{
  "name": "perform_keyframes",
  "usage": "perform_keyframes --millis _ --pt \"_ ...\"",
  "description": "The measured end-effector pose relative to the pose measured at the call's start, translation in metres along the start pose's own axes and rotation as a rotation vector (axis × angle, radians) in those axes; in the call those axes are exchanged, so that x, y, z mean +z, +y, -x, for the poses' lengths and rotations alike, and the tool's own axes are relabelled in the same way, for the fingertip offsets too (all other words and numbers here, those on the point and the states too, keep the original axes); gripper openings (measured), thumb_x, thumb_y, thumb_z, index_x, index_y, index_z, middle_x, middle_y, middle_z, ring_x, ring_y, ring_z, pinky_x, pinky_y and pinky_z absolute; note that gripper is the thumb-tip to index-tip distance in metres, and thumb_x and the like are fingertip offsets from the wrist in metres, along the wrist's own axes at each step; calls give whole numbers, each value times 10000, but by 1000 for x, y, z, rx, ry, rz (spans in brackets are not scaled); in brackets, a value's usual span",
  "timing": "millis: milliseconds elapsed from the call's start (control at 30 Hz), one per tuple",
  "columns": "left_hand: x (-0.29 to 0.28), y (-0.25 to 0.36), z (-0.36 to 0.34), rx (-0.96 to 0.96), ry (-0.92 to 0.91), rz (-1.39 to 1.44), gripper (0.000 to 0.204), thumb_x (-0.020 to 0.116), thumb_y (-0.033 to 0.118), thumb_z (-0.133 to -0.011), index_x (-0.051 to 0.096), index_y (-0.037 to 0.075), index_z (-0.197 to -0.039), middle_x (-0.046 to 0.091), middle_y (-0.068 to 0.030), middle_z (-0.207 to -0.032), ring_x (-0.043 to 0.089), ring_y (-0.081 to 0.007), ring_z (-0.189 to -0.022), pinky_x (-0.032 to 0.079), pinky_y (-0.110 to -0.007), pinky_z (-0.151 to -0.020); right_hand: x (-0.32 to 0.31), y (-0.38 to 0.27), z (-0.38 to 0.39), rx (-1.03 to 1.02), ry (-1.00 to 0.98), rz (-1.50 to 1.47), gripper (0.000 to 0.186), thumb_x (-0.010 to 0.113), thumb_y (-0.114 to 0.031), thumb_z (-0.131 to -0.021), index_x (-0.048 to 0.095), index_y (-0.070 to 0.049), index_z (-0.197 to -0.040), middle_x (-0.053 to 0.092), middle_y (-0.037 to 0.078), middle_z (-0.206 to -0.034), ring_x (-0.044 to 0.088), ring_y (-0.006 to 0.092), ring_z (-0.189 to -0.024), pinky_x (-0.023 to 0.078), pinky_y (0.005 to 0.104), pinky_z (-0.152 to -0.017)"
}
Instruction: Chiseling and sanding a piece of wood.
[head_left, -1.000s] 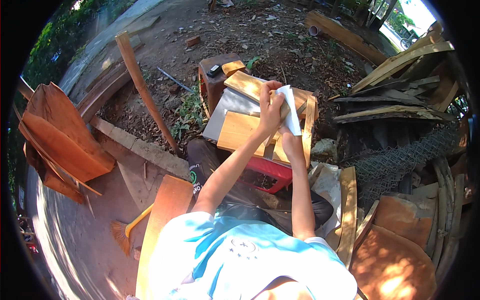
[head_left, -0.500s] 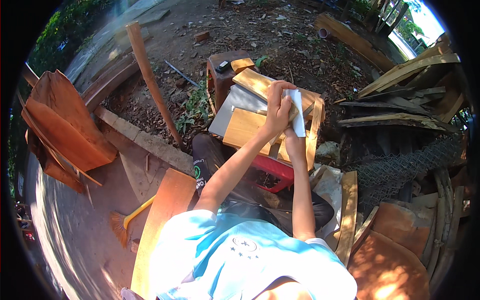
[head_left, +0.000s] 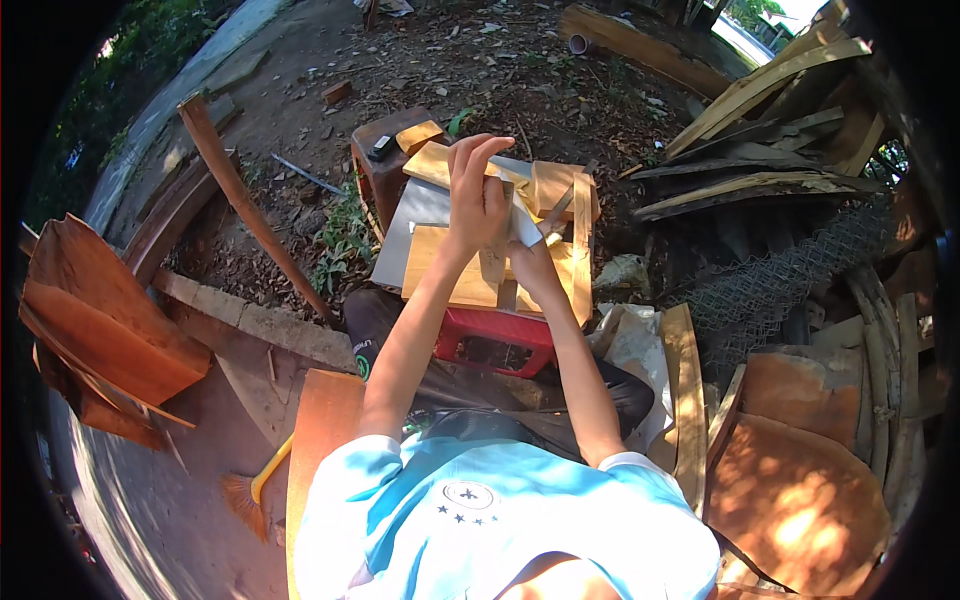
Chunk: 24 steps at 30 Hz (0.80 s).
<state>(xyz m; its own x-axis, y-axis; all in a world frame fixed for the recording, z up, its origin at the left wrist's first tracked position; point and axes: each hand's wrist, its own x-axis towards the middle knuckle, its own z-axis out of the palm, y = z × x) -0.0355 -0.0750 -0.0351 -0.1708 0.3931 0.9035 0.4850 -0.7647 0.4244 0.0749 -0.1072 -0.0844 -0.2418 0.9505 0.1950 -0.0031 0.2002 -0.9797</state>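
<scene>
My left hand [head_left: 476,205] is closed around a small wooden piece [head_left: 492,263], its upper fingers lifted and bent; the wood's lower end shows below the palm. Just to the right and nearer to me, my right hand [head_left: 533,270] grips a folded white sheet [head_left: 523,224] that looks like paper and lies against the wood. Its fingers are partly hidden behind the sheet. Under both hands are light wooden boards [head_left: 428,262] and a flat grey panel [head_left: 398,250], above a red plastic stool [head_left: 495,340]. A narrow wooden strip [head_left: 582,250] lies along the right side.
Beyond the boards, a brown block [head_left: 373,165] carries a small black device [head_left: 381,148]. A wooden post [head_left: 250,205] leans at the left, near a yellow-handled broom [head_left: 247,500]. Scrap wood [head_left: 760,190] and wire mesh [head_left: 790,265] are piled at the right.
My hands have drawn slightly nearer and the white sheet has tilted and folded lower between them. My left fingers have lifted. The whole view has shifted, moving the surroundings left.
</scene>
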Motion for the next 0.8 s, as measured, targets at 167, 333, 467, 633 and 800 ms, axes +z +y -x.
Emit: perform_keyframes --millis 167,333,467,633,800 --pt "-7 5 -3 18 13 49 385 384 -55 -641 586 0 -964 538 -154 -939 524 -270 -846 439 -341 -753 20 42 -6 -174 47 124 488 435 -8 -800 336 -1 -1278 506 90 -1083 486 147 -968 411 275 -818" --pt "-8 -13 -3 -4 -3 117 374 338 -92 -684 553 -37 -985 537 -139 -956 546 -212 -845 469 -307 -744 3 131 -4 -17 -14 269 458 444 -40 -831 340 0 -1275 485 146 -1145 478 207 -1032 391 293 -864" --pt "-7 -15 5 -35 70 130 349 376 -101 -656 559 -23 -942 543 -131 -901 535 -203 -759 460 -284 -689 8 48 -4 56 -178 190 538 403 31 -803 279 -20 -1324 447 213 -1237 475 299 -1118 366 339 -929" --pt "14 0 10 -146 116 371 384 355 -117 -676 499 0 -1012 508 -75 -981 493 -112 -772 434 -249 -693 7 -8 -5 -219 -20 -8 645 370 92 -752 207 -39 -1362 425 216 -1247 416 305 -1184 343 325 -950" --pt "-7 -7 12 -494 230 620 203 388 -39 -824 467 13 -1004 492 -30 -901 454 -90 -758 392 -225 -709 -7 79 34 415 -187 387 637 354 67 -759 231 -83 -1366 348 226 -1327 335 303 -1248 300 359 -1009"
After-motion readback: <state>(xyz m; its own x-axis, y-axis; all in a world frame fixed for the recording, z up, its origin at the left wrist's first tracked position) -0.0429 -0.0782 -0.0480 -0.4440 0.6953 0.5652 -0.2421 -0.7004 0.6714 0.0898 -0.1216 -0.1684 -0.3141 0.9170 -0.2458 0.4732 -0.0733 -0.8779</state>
